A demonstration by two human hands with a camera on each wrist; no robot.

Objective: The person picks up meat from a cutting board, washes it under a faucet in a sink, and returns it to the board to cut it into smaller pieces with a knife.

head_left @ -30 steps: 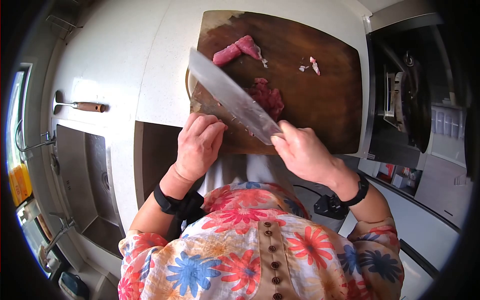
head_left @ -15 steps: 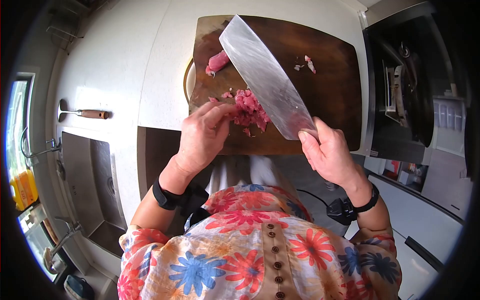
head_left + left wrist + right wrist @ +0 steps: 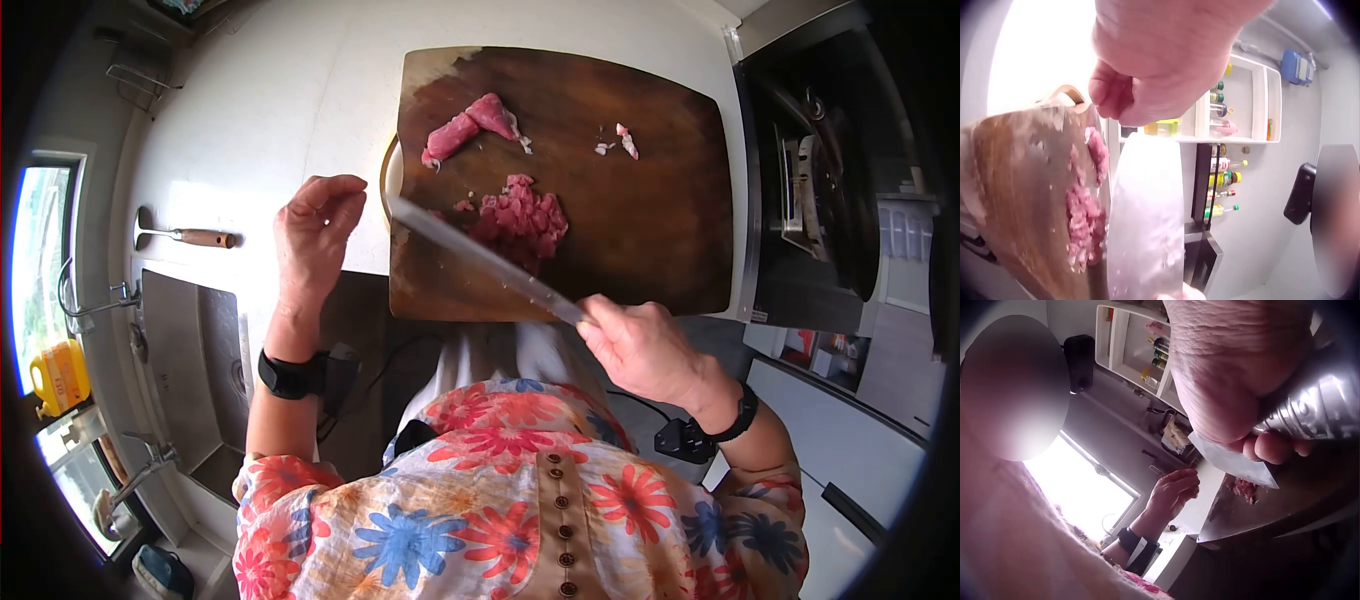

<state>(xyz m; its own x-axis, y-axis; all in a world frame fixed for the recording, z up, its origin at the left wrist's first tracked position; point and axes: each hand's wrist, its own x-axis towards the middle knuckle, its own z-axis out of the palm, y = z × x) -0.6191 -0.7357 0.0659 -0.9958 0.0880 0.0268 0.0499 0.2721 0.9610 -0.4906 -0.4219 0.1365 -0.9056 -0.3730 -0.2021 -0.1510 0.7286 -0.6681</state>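
My right hand (image 3: pixel 650 350) grips a cleaver (image 3: pixel 490 262) by its handle (image 3: pixel 1319 403), which looks like patterned metal in the right wrist view. The blade slants up and left over the near left part of a dark wooden cutting board (image 3: pixel 640 240), seen nearly edge-on from above. Beyond the blade lies a heap of chopped meat (image 3: pixel 525 222). Two larger meat pieces (image 3: pixel 455 137) lie farther back, with pale fatty scraps (image 3: pixel 627 142) to the right. My left hand (image 3: pixel 318 235) hovers left of the board, fingers loosely bent, nothing visible in them.
A pale round rim (image 3: pixel 392 185) shows under the board's left edge. On the white counter (image 3: pixel 260 130) lies a wooden-handled utensil (image 3: pixel 205 238). The sink (image 3: pixel 190 350) is at left, a dark stove (image 3: pixel 820 200) at right. A bottle rack (image 3: pixel 1241 100) shows in the left wrist view.
My left hand went in to the chopped meat, then drew back left off the board. The cleaver swung up to the right with its flat showing, then came back down and left, edge-on.
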